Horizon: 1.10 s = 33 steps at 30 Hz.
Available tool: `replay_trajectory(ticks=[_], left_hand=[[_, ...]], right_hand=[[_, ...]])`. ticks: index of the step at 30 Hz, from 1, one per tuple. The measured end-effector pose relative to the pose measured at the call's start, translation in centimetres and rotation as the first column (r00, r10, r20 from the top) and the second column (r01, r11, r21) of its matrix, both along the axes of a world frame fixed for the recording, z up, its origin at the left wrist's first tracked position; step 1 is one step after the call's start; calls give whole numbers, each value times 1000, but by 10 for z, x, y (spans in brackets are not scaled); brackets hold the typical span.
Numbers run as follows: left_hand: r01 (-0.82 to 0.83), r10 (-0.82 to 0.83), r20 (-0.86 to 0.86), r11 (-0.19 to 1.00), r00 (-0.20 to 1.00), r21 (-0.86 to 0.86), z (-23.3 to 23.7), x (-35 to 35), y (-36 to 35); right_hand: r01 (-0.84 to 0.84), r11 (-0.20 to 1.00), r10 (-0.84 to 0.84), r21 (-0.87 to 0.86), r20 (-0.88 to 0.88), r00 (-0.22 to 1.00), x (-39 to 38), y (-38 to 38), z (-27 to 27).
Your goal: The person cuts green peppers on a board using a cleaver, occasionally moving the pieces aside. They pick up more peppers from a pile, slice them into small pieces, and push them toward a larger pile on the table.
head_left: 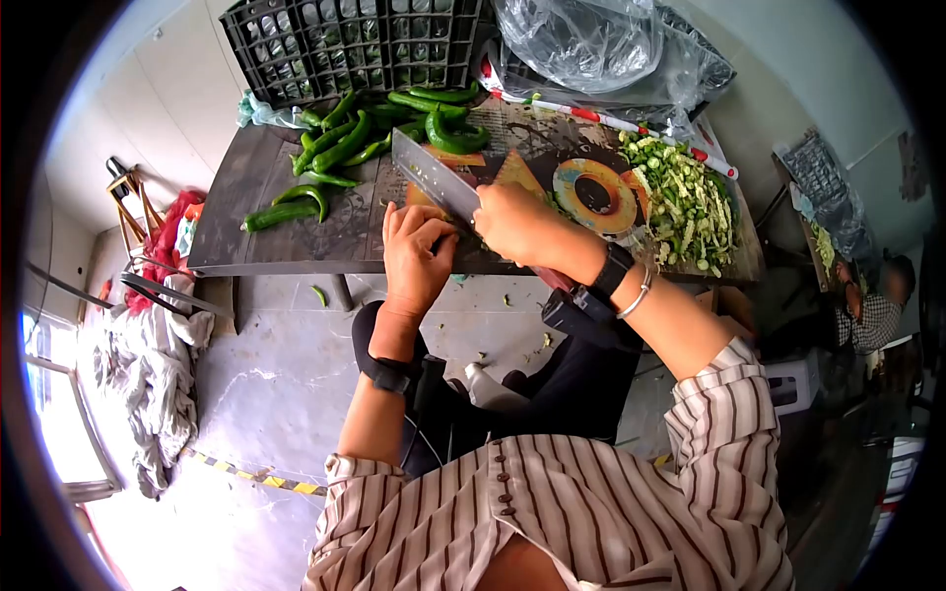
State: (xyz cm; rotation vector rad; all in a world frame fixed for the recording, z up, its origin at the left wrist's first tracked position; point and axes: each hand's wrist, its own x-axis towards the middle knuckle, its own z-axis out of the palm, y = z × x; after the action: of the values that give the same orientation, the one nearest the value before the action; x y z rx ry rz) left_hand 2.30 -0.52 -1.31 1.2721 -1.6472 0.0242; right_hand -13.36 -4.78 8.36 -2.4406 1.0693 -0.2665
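My right hand [522, 225] is closed around the handle of a broad-bladed kitchen knife [432, 177]. The blade slants up and to the left over the dark patterned table top. Close beside the blade, at the table's front edge, my left hand [419, 246] rests with fingers bent and thumb pressed in; whatever lies under those fingers is hidden. A pile of whole green peppers [345, 143] lies beyond the hands, and a few separate peppers [286, 212] lie to the left. To the right of my right hand is a heap of chopped green pepper [690, 202].
A black plastic crate [350, 49] stands at the back of the table [222, 236], with clear plastic bags [591, 44] beside it. A red-and-white strip [611, 123] runs along the back right. Another person [872, 310] sits at the far right. Pepper scraps dot the floor.
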Motion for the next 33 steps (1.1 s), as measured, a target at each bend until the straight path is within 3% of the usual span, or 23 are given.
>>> replay_trajectory(ticks=[1, 3, 4, 6, 9, 10, 11, 13, 15, 17, 19, 21, 22, 23, 26, 29, 32, 33], left_hand=[[5, -5, 1, 1000, 1000, -9, 1, 0, 0], [4, -4, -2, 1000, 1000, -8, 0, 1, 2], [-2, 2, 2, 1000, 1000, -6, 0, 1, 1], [0, 0, 2, 1000, 1000, -2, 0, 0, 2], [4, -4, -20, 1000, 1000, 4, 2, 0, 2], [4, -4, -23, 1000, 1000, 6, 3, 0, 1], [4, -4, -23, 1000, 1000, 9, 4, 0, 2], [10, -9, -31, 1000, 999, 28, 2, 0, -1], [35, -34, -41, 999, 999, 33, 5, 0, 1], [40, -39, -26, 999, 999, 24, 4, 1, 2], [37, -37, -16, 999, 999, 14, 6, 3, 1], [26, -26, -4, 999, 1000, 32, 2, 3, 2], [26, -26, 0, 999, 1000, 33, 2, 3, 3], [16, -16, -8, 999, 1000, 32, 0, 4, 3], [17, -18, 22, 1000, 1000, 19, 3, 4, 2], [23, -18, -44, 994, 999, 106, 16, 0, 6], [-101, 73, 180, 983, 981, 151, 25, -3, 7], [-100, 72, 179, 983, 981, 153, 26, -3, 6]], right_hand=[[0, 1000, 0, 1, 0, 1000, -2, -3, -7], [-167, 937, 184, -308, 27, 983, 1, -4, -16], [-171, 938, 187, -302, 25, 982, 3, -3, -11], [-26, 999, 27, 26, -66, 997, 5, 0, 5], [-9, 990, 38, 141, -206, 978, 10, -2, 12], [-193, 981, 189, 9, -264, 946, 13, -15, -2], [-183, 983, 180, 13, -266, 947, 14, -23, -17], [-186, 977, 159, -104, -230, 960, 23, -26, -24], [-79, 994, 71, -69, -117, 991, 25, -27, -14], [132, 911, -186, 390, 103, 977, 24, -25, -3], [156, 928, -174, 339, 24, 984, 24, -24, 1], [177, 895, -322, 410, 318, 892, 6, -10, -4], [195, 904, -347, 381, 386, 855, -7, -5, -5], [241, 848, -465, 472, 446, 765, -20, 1, -7], [156, 854, -490, 496, 666, 562, -70, 19, -17], [177, 694, -700, 698, 595, 395, -115, 54, -26], [180, 603, -794, 777, 560, 237, -138, 86, -37], [192, 579, -814, 793, 546, 199, -144, 95, -40]])
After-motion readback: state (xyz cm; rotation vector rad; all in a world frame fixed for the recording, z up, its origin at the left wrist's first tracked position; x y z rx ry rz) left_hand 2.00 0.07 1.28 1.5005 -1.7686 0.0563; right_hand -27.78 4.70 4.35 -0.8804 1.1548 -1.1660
